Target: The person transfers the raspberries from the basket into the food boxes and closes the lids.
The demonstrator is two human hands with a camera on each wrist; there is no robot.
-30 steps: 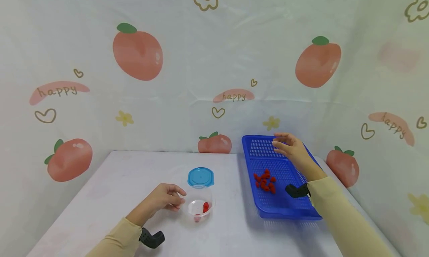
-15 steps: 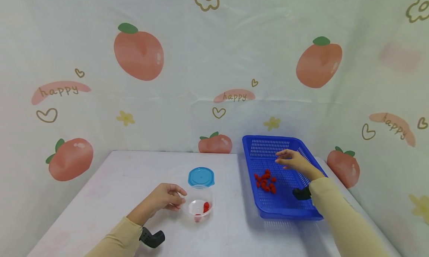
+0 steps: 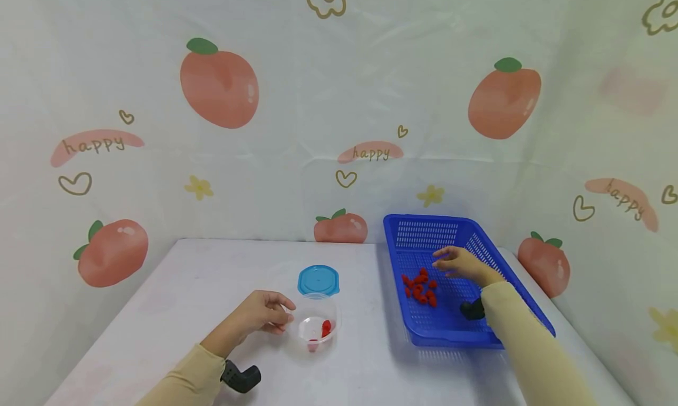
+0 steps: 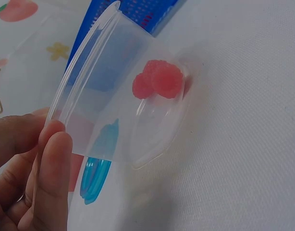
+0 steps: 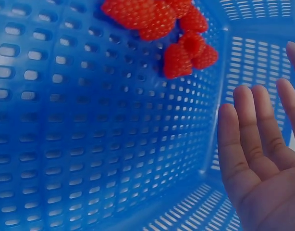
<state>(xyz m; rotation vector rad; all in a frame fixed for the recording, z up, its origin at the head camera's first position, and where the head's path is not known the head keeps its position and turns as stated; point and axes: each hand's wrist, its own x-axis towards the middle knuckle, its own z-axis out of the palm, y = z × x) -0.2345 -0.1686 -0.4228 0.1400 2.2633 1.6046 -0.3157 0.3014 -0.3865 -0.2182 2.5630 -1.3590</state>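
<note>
My left hand pinches the rim of a clear plastic bowl between thumb and fingers. Inside that bowl, a few red raspberries lie against the bottom on the side away from the hand. My right hand is over the blue plastic basket with nothing in it. Its fingers are spread and lightly bent in the right wrist view, apart from the raspberries. Those several raspberries lie clustered on the basket floor, left of the right hand in the head view.
A blue lid lies flat on the white table just behind the bowl. The basket's raised walls stand around the right hand at the table's right side. A patterned cloth wall closes off the back.
My right hand has come down from the basket's back edge to lower over the basket, nearer the raspberries. The left hand and bowl have stayed in place.
</note>
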